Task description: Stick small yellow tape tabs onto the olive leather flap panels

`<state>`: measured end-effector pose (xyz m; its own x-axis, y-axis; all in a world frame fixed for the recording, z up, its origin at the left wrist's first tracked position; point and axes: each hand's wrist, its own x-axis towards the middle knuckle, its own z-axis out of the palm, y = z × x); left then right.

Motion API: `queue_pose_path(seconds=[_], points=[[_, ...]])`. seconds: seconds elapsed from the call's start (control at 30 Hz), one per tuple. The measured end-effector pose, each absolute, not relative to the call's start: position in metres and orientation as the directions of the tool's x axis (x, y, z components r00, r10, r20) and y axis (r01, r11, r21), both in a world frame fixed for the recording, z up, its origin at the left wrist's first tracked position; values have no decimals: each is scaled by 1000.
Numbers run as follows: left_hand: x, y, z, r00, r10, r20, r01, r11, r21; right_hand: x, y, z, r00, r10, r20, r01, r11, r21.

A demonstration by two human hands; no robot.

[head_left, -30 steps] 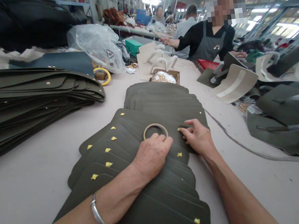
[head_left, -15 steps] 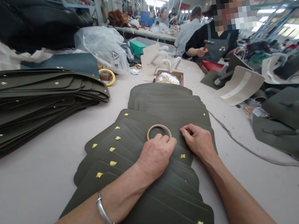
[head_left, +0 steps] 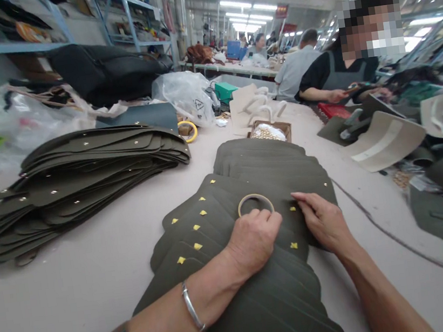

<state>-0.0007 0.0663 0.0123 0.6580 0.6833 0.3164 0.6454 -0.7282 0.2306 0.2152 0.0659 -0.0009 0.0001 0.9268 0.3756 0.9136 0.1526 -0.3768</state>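
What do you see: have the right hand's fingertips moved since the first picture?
Yes, slightly: judged against the second yellow piece below them, the right fingertips have shifted up the picture, away from the wearer.

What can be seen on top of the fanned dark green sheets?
Small yellow pieces dot the sheets, and the left hand holds a tape roll over them. The right hand is beside one piece. Whatever the left arm covers cannot be seen.
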Motion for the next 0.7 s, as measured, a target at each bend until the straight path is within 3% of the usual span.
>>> queue_pose_path(seconds=[0.3,0.47,0.63,0.7], points=[[-3,68,9,589,671,449,637,-728,253,191,97,10,-117,969,216,981,147,-125],[-5,69,8,542,661,518,626,-730,276,175,105,18,-92,989,115,978,111,-176],[-7,68,12,543,608,579,603,-762,235,166,101,27,-135,991,17,984,136,-113],[-8,68,14,541,590,599,595,-772,224,165,100,27,-170,985,24,970,172,-172]])
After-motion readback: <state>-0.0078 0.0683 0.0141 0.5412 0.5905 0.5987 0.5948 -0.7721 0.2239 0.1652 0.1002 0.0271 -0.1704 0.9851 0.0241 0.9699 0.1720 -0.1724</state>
